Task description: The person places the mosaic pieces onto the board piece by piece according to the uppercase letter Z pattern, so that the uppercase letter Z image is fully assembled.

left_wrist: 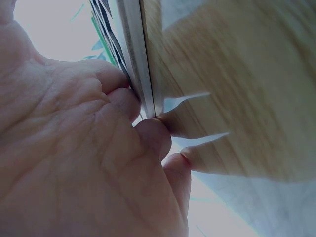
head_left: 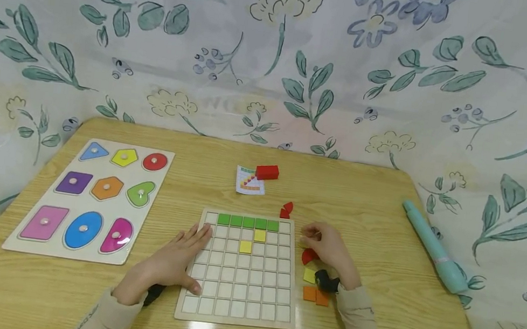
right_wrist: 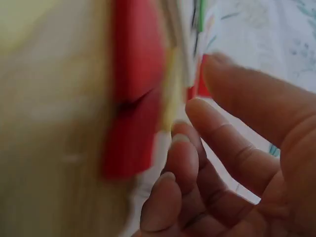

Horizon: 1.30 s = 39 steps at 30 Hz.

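Observation:
My left hand (head_left: 172, 260) is spread along the left side of a wooden grid board (head_left: 233, 275), its fingertips at the edge; the left wrist view shows them touching the board's side. A row of green square tiles (head_left: 249, 222) fills most of the top row, with two yellow tiles (head_left: 260, 235) set diagonally below. Just right of the board hovers my right hand (head_left: 327, 245), fingers loosely bent, thumb apart, nothing between them in the right wrist view. Beneath and beside it lie red curved-edge pieces (head_left: 309, 255), a yellow tile (head_left: 310, 275) and orange tiles (head_left: 309, 293).
Beyond the board lie small red pieces (head_left: 286, 209) and a printed pattern card (head_left: 250, 185) with a red block (head_left: 267, 172) on its corner. A knobbed shape puzzle (head_left: 54, 216) is at left, a teal tube-like object (head_left: 435, 246) at right. Floral cloth (head_left: 233, 90) hangs behind the table.

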Available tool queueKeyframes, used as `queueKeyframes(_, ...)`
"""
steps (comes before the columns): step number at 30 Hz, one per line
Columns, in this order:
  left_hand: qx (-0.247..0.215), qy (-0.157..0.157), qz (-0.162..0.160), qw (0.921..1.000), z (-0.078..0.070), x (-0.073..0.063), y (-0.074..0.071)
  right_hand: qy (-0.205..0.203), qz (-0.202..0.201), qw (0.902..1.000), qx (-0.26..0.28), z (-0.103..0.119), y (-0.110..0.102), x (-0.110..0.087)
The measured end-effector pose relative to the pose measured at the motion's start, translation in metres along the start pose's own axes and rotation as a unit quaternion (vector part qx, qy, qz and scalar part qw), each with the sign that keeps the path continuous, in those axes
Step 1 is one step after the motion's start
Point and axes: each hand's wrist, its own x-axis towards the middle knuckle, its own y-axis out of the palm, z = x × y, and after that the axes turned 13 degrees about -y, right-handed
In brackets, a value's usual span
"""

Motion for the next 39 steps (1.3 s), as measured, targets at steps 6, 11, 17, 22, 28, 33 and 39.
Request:
queueKeyframes(6,-0.002,0.001,-0.002,1.0000,0.001,0.000,0.000,0.016,0.022,0.9991,-0.031,-0.002,-0.002,-0.006)
queueKeyframes(11,-0.001,0.005,-0.004,1.0000,0.002,0.000,0.000,0.029,0.017,0.9993,-0.018,-0.001,-0.001,-0.005)
queueKeyframes(17,-0.004,0.010,-0.005,0.9999,0.003,0.000,0.000,0.034,-0.016,0.9993,-0.010,0.000,0.001,-0.002)
queueKeyframes(22,-0.005,0.011,-0.006,0.9999,0.003,-0.001,0.000,0.018,-0.051,0.9985,0.010,0.014,0.005,0.003)
queueKeyframes(28,-0.011,0.005,-0.002,0.9999,0.002,-0.003,-0.002,-0.029,0.002,0.9975,0.064,0.034,0.026,0.010)
queueKeyframes(33,-0.008,0.004,-0.002,1.0000,0.002,-0.003,-0.003,-0.059,0.049,0.9939,0.080,0.050,0.047,0.017)
queueKeyframes(39,-0.005,0.002,-0.002,1.0000,0.000,-0.002,-0.003,-0.098,0.094,0.9880,0.073,0.076,0.069,0.024)
